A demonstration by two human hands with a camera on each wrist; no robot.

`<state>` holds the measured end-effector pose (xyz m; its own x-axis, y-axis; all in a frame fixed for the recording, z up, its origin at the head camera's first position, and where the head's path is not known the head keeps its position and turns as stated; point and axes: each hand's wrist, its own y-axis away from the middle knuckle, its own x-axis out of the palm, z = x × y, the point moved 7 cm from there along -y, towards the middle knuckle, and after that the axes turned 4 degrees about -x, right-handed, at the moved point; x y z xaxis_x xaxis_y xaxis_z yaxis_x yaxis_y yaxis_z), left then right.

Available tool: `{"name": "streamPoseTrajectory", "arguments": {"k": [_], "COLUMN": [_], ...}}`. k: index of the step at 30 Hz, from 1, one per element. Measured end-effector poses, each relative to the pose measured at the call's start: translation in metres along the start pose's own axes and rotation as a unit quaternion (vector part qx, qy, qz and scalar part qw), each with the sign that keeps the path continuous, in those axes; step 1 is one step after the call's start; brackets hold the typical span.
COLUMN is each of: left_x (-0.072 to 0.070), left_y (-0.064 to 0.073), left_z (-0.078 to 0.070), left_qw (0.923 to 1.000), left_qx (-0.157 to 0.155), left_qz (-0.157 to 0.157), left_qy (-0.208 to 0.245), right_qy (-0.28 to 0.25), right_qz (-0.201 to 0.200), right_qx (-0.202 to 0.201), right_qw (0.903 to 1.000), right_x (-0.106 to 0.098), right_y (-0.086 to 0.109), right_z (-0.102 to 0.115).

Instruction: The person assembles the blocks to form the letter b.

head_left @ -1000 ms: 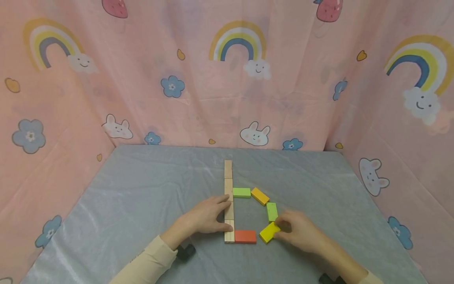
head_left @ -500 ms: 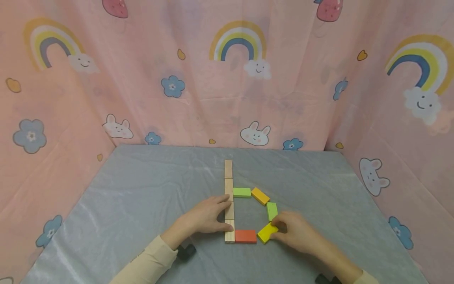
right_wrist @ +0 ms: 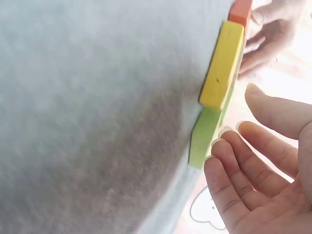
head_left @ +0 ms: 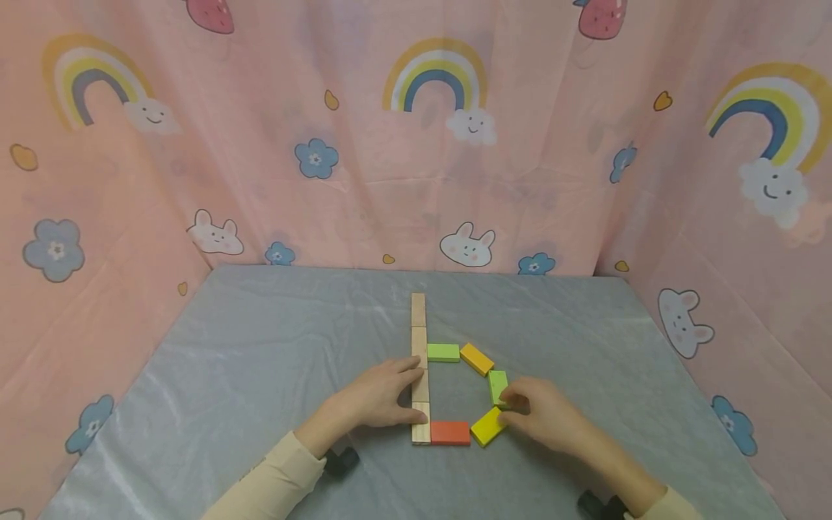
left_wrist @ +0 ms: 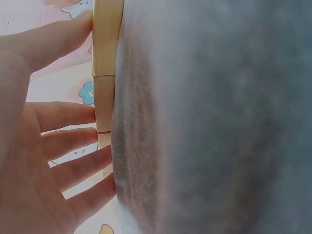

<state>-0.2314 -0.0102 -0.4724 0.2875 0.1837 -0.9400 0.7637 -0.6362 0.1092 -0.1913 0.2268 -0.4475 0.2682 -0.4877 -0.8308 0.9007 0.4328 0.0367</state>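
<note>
A straight row of plain wooden blocks [head_left: 419,310] runs away from me along the cloth. My left hand [head_left: 380,396] rests its fingertips and thumb against that row, fingers extended. On the row's right side, a red block [head_left: 450,432] touches its near end. A yellow block [head_left: 487,427] lies slanted just right of the red one. Beside it stands my right hand [head_left: 544,415], fingers loosely bent near the yellow block and a green block [head_left: 497,386]. In the right wrist view, nothing sits between the thumb and fingers of the right hand [right_wrist: 258,170].
An orange block [head_left: 477,359] and another green block [head_left: 443,352] continue the curve back to the wooden row. Grey cloth [head_left: 292,325] covers the table. A pink printed curtain [head_left: 390,195] encloses the back and sides.
The yellow block has shifted slightly left, towards the red block. My right hand has loosened its pinch on it and drawn back a little. My left hand stays in place.
</note>
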Motion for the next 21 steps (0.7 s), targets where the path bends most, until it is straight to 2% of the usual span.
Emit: {"name": "streamPoseTrajectory", "arguments": {"k": [10,14,18,21], "left_x": [0.000,0.000,-0.001,-0.007], "left_y": [-0.001,0.001,0.004,0.010], "left_z": [0.001,0.005,0.011,0.017], "left_qw": [1.0000,0.9996,0.9985,0.9976], "left_qx": [-0.004,-0.010,-0.018,-0.021], "left_qz": [0.005,0.007,-0.006,-0.032], "left_qy": [0.006,0.026,0.052,0.057], "right_qy": [0.002,-0.001,0.015,0.031], "right_qz": [-0.026,-0.047,-0.076,-0.095], "right_qx": [0.023,0.037,0.043,0.045], "right_qw": [0.9994,0.9982,0.9961,0.9939], "right_x": [-0.010,-0.014,-0.020,-0.024], "right_y": [-0.003,-0.002,0.000,0.001], "right_z": [-0.001,-0.004,-0.006,-0.010]}}
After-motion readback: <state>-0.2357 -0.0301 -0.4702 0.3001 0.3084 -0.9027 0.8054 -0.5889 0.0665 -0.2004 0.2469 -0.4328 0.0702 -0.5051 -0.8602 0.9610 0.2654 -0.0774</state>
